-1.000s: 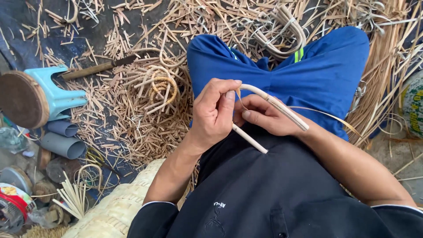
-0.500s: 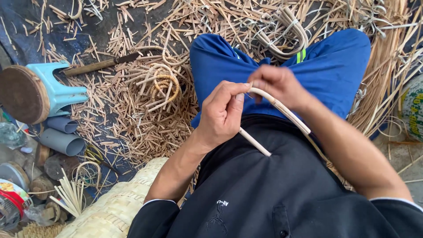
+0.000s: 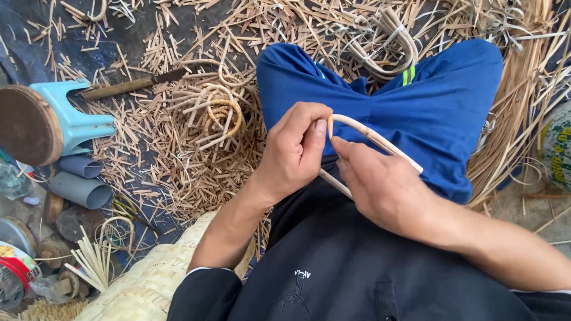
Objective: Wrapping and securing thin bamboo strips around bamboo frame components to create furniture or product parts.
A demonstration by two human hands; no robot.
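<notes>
Just above blue shorts (image 3: 440, 113), left hand (image 3: 294, 151) and right hand (image 3: 380, 184) both pinched tight around a bent pale cane strip (image 3: 372, 135)

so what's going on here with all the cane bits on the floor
A person sits on the ground, both hands working a pale bent cane strip over their lap. The left hand pinches the strip near its curved top; the right hand grips it just beside, thumb pressed at the bend. Cut cane scraps litter the dark floor, with coiled cane rings, a knife, a tipped blue stool and a woven mat to the left.
</notes>
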